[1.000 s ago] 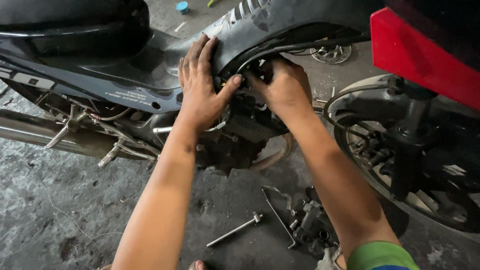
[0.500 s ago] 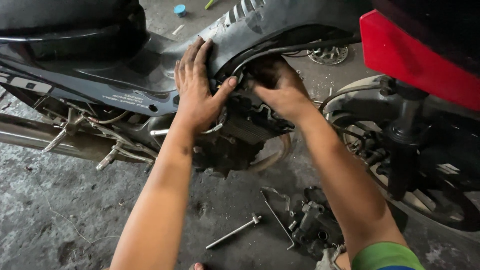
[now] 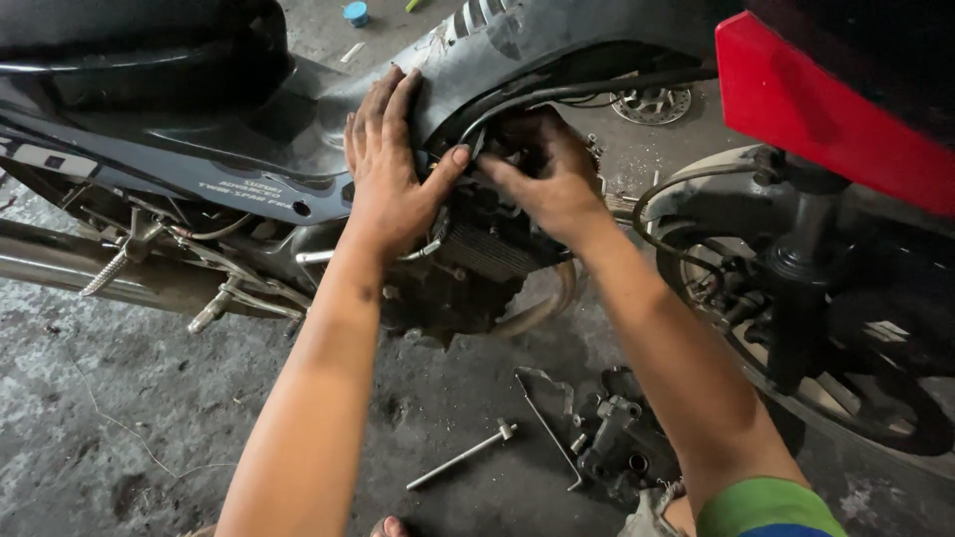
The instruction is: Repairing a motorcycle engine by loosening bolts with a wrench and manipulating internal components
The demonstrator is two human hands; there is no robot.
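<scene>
A dark grey motorcycle [image 3: 179, 149] stands side-on before me, its finned engine [image 3: 477, 254] exposed under the body panel. My left hand [image 3: 393, 164] lies flat on the grey panel [image 3: 477, 60] above the engine, thumb hooked under its edge. My right hand [image 3: 542, 174] reaches into the gap beneath that panel, fingers curled around something hidden among black cables [image 3: 587, 89]. What the fingers grip cannot be made out.
A red fairing [image 3: 826, 109] and the front wheel with fork [image 3: 816, 298] fill the right. On the concrete floor lie a T-shaped metal tool [image 3: 463, 454], a dark engine part [image 3: 617, 438], a brake disc [image 3: 652, 102] and a blue cap [image 3: 355, 13]. The exhaust pipe [image 3: 60, 264] runs left.
Both hands stay at the same spot on the panel and engine gap. The view has drifted slightly, and my right fingers have shifted a little inside the gap.
</scene>
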